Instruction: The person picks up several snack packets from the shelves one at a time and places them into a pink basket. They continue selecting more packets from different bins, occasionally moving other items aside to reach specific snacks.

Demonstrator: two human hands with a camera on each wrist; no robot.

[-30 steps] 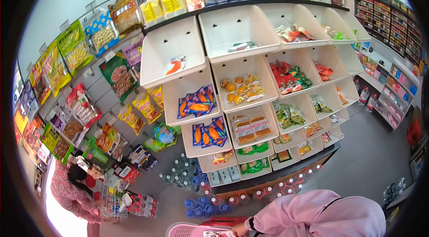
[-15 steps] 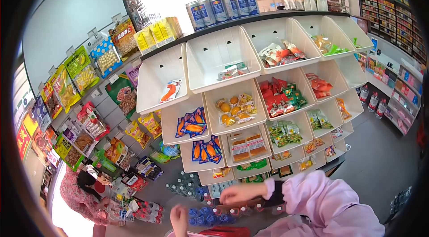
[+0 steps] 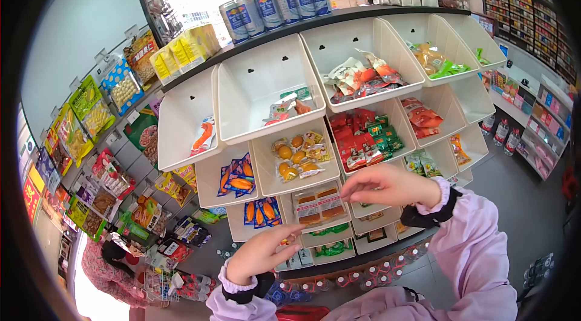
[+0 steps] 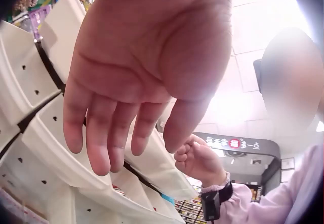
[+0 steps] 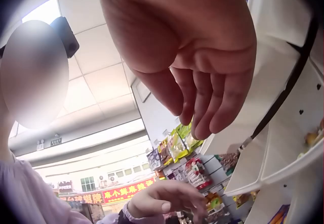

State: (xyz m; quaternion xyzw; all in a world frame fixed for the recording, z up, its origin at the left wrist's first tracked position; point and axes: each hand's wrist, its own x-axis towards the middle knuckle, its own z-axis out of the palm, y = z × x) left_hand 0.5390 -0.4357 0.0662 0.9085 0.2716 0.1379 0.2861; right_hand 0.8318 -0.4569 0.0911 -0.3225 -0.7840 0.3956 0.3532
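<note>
The empty left hand (image 3: 260, 253), loosely spread, and empty right hand (image 3: 396, 186), softly bent, do best kept clear of the bin (image 3: 327, 226) rim around the brown packs (image 3: 310, 211), seemingly at the left hand's one o'clock.

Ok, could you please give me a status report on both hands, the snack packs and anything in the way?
Left hand open, empty. Right hand open, empty. Snack packs in the bins, neither hand touching them. No obstruction seen.
</note>
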